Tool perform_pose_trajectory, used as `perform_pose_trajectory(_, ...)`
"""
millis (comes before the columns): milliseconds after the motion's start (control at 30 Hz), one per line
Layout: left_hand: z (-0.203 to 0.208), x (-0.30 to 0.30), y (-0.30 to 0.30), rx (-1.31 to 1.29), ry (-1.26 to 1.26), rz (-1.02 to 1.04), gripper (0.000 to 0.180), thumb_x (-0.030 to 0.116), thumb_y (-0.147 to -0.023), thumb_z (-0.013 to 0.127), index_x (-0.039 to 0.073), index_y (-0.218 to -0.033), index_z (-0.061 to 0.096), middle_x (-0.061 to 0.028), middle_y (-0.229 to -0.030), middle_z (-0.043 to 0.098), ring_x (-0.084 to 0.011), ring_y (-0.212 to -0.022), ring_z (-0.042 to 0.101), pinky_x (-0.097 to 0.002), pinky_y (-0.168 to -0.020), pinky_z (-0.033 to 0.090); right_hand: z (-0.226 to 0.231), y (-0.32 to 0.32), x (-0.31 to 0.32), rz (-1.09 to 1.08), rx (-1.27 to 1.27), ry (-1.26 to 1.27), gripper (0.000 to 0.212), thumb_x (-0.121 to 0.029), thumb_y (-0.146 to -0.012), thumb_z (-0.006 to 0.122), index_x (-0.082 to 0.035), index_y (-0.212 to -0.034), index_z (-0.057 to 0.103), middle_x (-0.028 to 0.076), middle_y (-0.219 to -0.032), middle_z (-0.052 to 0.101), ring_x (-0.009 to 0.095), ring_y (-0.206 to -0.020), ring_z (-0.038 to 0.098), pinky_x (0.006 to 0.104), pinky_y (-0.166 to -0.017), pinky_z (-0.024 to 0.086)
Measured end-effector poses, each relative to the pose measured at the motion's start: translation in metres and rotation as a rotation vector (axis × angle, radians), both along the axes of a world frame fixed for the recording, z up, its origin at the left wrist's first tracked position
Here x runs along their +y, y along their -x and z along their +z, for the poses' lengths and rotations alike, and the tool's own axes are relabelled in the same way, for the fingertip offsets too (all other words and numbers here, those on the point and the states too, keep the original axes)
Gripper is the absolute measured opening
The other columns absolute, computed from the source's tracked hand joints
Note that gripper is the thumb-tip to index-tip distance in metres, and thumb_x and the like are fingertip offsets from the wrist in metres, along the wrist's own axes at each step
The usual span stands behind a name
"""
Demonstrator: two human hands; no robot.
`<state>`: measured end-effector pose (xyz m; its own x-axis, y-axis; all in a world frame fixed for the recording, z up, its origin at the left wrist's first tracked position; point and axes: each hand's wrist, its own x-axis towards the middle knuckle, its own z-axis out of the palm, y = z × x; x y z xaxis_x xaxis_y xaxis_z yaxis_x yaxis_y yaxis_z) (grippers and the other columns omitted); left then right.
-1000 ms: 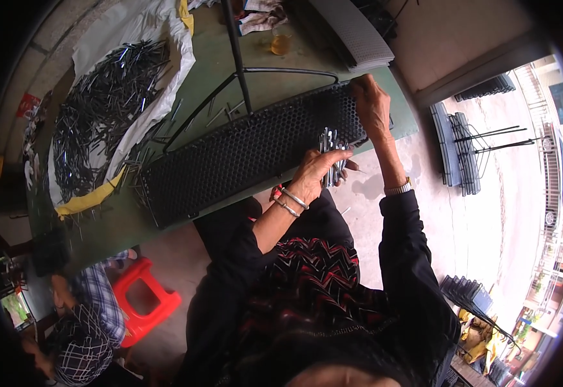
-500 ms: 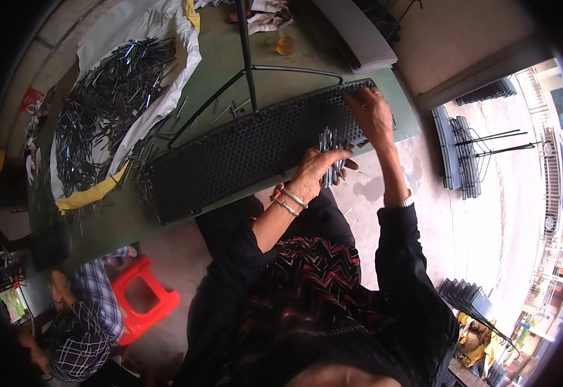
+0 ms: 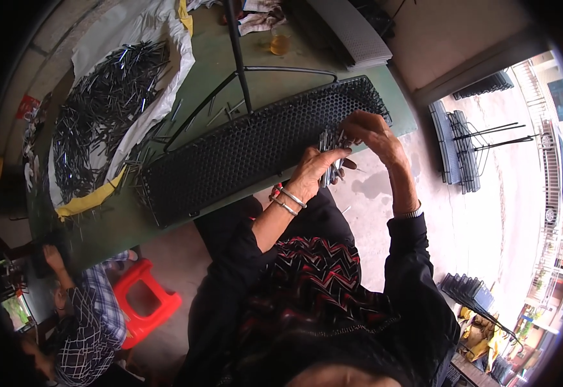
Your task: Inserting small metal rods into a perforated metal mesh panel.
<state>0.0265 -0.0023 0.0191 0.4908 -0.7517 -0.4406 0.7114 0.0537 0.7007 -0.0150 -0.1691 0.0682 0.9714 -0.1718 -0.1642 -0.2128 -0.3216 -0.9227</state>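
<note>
A bundle of thin silvery-grey metal strips (image 3: pixel 329 143) is gripped in my left hand (image 3: pixel 315 170), just beyond the near edge of a long black perforated panel (image 3: pixel 242 155). My right hand (image 3: pixel 377 137) is bent down at the bundle's upper end, its thumb and fingers drawn together. Whatever those fingertips pinch is too small to make out. The panel lies aslant on the green table (image 3: pixel 117 242), with a black metal rod frame (image 3: pixel 239 71) rising from its far side.
At the left, an open white sack (image 3: pixel 188 51) holds many dark strips (image 3: pixel 110 109); loose ones lie beside it. A glass of yellow liquid (image 3: pixel 279 44) and stacked panels (image 3: pixel 352 35) stand at the back. A red stool (image 3: pixel 165 301) and another person (image 3: pixel 91 335) are lower left.
My right hand has come back from the panel's far right end to the strip bundle in my left hand. The left hand keeps its hold in nearly the same place.
</note>
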Motion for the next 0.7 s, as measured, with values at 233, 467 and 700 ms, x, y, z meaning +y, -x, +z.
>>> perform_pose_trajectory(233, -0.001, -0.003, -0.001, 0.074, 0.010, -0.008, 0.025, 0.022, -0.076, 0.073, 0.003, -0.091, 0.066, -0.0136, -0.076, 0.070, -0.0112, -0.049, 0.057, -0.0227, -0.040, 0.043, -0.012, -0.016, -0.004, -0.469, -0.240, 0.342, 0.013, -0.012, -0.087, 0.059, 0.000, -0.092, 0.060, 0.007, -0.074, 0.065, 0.014, -0.067, 0.062, 0.0283, -0.061, 0.048)
perform_pose_trajectory(467, -0.002, -0.006, 0.000, 0.160, 0.026, -0.053, 0.028, 0.020, -0.075, 0.077, 0.002, -0.093, 0.066, -0.0143, -0.080, 0.069, -0.0125, -0.053, 0.059, -0.0241, -0.045, 0.047, -0.042, -0.051, -0.015, -0.571, -0.543, 0.701, 0.010, -0.013, -0.087, 0.059, -0.004, -0.090, 0.056, 0.015, -0.073, 0.064, 0.028, -0.065, 0.064, 0.0364, -0.060, 0.048)
perform_pose_trajectory(700, -0.003, -0.005, -0.001, 0.156, 0.023, -0.021, 0.021, 0.018, -0.075, 0.074, 0.002, -0.085, 0.065, -0.0092, -0.070, 0.067, -0.0143, -0.053, 0.061, -0.0258, -0.044, 0.046, -0.051, -0.060, -0.015, -0.459, -0.428, 0.870, 0.010, -0.016, -0.087, 0.056, -0.007, -0.091, 0.055, 0.016, -0.085, 0.060, 0.038, -0.078, 0.060, 0.0459, -0.065, 0.047)
